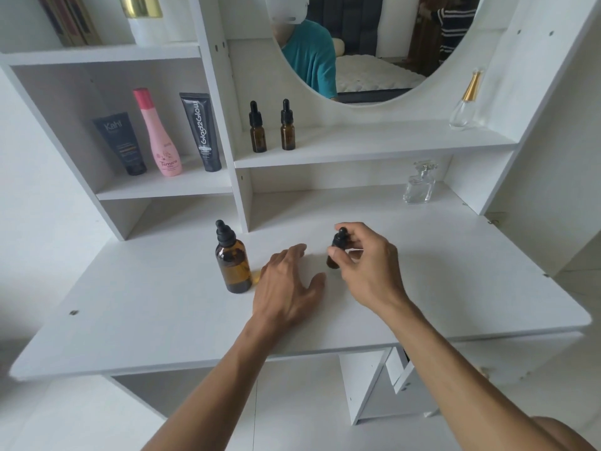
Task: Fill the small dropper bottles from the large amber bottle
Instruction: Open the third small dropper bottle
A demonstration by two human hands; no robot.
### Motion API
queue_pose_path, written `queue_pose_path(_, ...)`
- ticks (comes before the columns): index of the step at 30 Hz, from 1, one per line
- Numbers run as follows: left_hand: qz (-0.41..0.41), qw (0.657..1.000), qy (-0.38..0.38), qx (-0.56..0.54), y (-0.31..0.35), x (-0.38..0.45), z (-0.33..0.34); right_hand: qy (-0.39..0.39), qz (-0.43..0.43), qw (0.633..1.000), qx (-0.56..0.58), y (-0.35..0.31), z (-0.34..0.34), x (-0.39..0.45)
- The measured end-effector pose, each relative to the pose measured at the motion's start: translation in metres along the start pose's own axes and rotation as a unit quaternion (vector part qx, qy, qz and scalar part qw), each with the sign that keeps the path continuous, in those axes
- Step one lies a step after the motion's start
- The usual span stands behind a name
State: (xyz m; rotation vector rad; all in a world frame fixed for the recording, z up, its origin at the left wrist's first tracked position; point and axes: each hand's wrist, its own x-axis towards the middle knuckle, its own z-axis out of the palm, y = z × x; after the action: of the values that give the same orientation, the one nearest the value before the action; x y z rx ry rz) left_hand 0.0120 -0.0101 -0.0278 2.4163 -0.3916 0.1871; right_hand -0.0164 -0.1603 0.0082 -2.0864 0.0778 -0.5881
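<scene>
The large amber bottle [233, 263] with a black dropper cap stands upright on the white desk [162, 320], left of centre. My right hand [364, 265] grips a small amber dropper bottle [336, 247] just above or on the desk; its fingers curl round the black cap, and most of the glass is hidden. My left hand [289, 288] hovers flat and relaxed between the two bottles, holding nothing. Two more small dropper bottles [258, 128] [287, 126] stand capped on the middle shelf.
A dark tube [122, 143], a pink bottle [159, 135] and a black tube [201, 131] stand on the left shelf. A clear perfume bottle [419, 183] sits at the desk's back right, another [465, 102] on the shelf above. A round mirror [357, 43] hangs behind.
</scene>
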Motion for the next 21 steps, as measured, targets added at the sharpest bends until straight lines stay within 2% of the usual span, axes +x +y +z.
queue_pose_path(9, -0.027, 0.996, 0.051, -0.07, -0.004, -0.006, -0.005, -0.081, -0.024, 0.996, -0.02, -0.008, 0.029, -0.005)
queue_pose_path(21, -0.023, 0.992, 0.075, -0.102, -0.004, -0.006, -0.006, -0.1, -0.028, 0.994, -0.026, -0.011, 0.03, -0.002)
